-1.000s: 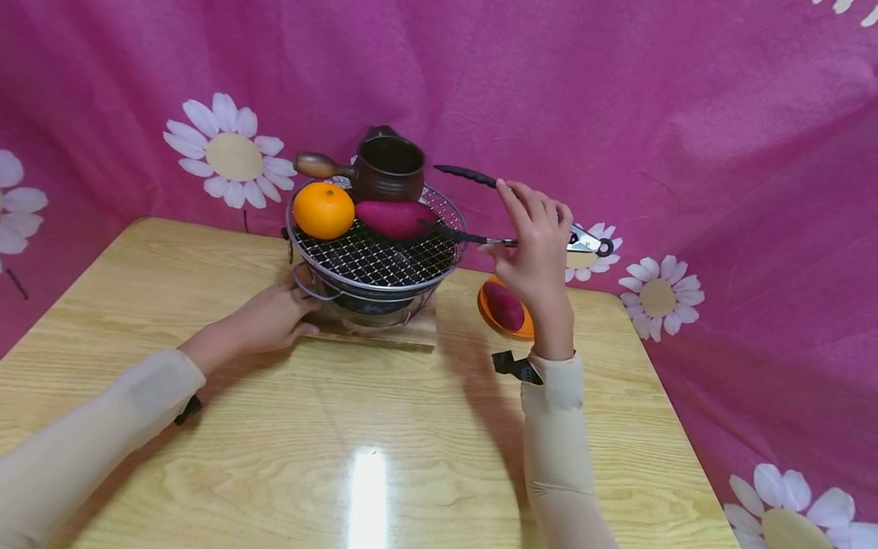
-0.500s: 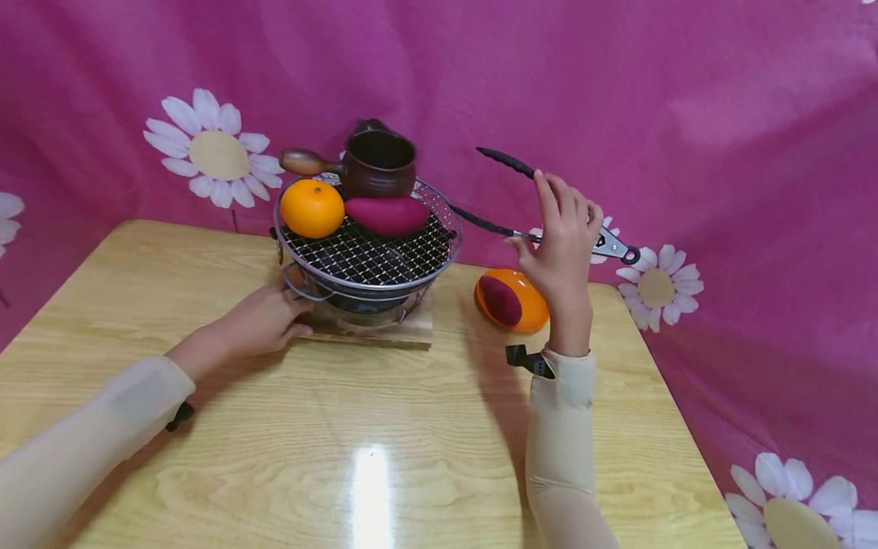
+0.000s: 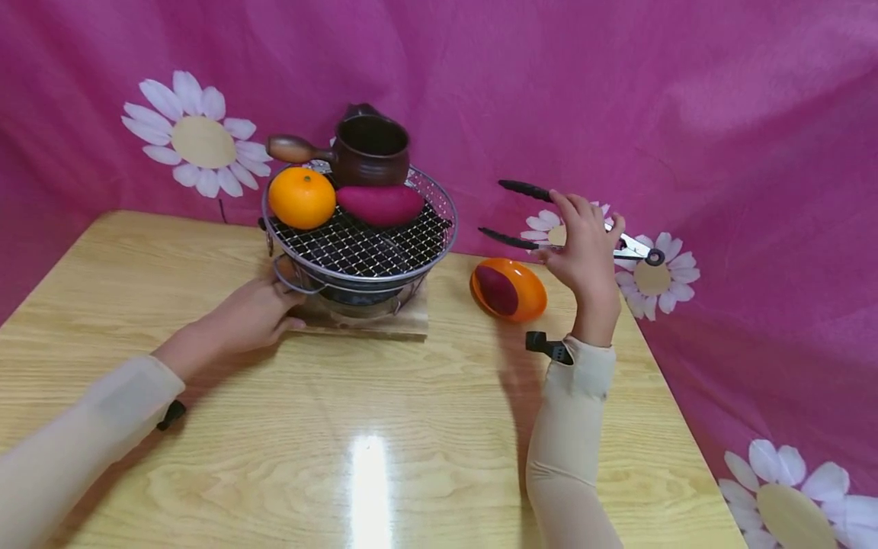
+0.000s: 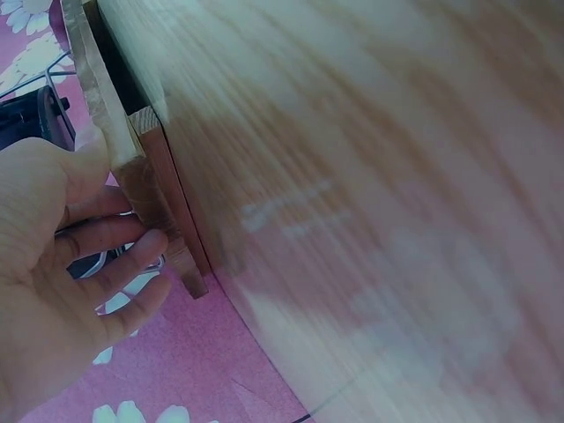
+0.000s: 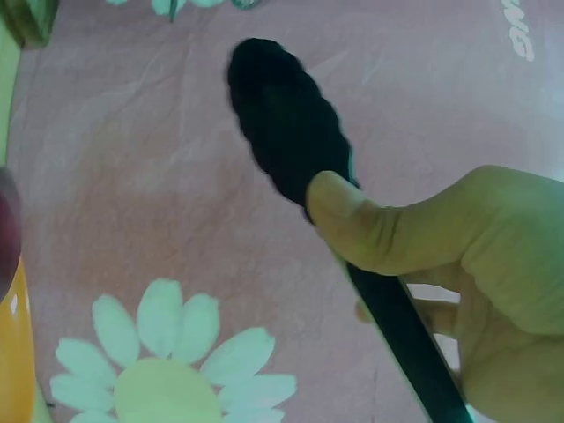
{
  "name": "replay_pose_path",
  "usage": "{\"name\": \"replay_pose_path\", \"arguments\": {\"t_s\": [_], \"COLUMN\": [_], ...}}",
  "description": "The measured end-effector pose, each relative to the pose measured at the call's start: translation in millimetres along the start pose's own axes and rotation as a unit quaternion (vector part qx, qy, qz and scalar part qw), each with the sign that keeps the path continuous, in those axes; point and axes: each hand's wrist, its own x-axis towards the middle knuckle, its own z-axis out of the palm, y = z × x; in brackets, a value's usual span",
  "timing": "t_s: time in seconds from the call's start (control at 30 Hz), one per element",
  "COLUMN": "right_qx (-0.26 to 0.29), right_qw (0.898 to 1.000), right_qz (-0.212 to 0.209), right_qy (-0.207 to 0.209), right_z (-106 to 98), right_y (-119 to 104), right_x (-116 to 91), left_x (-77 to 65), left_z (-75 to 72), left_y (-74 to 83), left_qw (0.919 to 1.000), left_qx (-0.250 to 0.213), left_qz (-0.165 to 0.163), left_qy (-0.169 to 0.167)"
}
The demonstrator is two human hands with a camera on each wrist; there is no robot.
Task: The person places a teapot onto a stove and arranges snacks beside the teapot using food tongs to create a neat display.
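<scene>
Holding tongs (image 3: 506, 238) in right hand (image 3: 583, 252), tips spread, near orange bowl (image 3: 531, 291); hand masks their middle. Left hand (image 3: 250, 314) grips edge of wooden board (image 3: 411, 317) under grill (image 3: 384, 253), fingertips hidden in head view.

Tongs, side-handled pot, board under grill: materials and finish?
Tongs: shiny silvery hinge end, probably steel; dull black tips, perhaps silicone or nylon.
Side-handled pot: dark brown, soft sheen, ridged wall, likely glazed ceramic; smooth, lighter brown handle looks wooden.
Board: dull wood, judging by grain in the left wrist view.
</scene>
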Motion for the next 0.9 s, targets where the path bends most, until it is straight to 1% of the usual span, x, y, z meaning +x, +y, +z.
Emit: {"name": "replay_pose_path", "arguments": {"t_s": [0.17,0.23,0.33,0.5,0.73,0.8,0.9], "right_qx": [-0.018,-0.021,-0.021,-0.018,-0.047,-0.048,-0.051], "right_qw": [0.996,0.994,0.991,0.988,0.987,0.986,0.981], "right_qz": [0.016,0.019,0.022,0.030,0.025,0.031,0.040], "right_qy": [-0.082,-0.105,-0.130,-0.151,-0.150,-0.159,-0.184], "right_z": [2,3,5,6,8,8,8], "right_y": [7,9,12,16,14,12,9], "right_x": [3,4,5,5,3,1,-1], "left_x": [-0.6,-1.1,-1.3,-0.8,-0.3,0.3,0.9], "left_z": [-3.4,-4.1,-4.1,-4.7,-4.8,-5.0,-5.0], "left_y": [-0.2,0.1,0.0,0.4,0.7,1.3,2.1], "left_qw": [1.0000,0.9999,0.9999,0.9997,0.9995,0.9995,0.9996], "left_qx": [0.002,0.002,0.002,-0.003,-0.006,-0.005,-0.004], "left_qz": [-0.001,-0.004,-0.007,-0.011,-0.016,-0.015,-0.013], "left_qy": [-0.008,-0.010,-0.013,-0.019,-0.026,-0.027,-0.026]}}
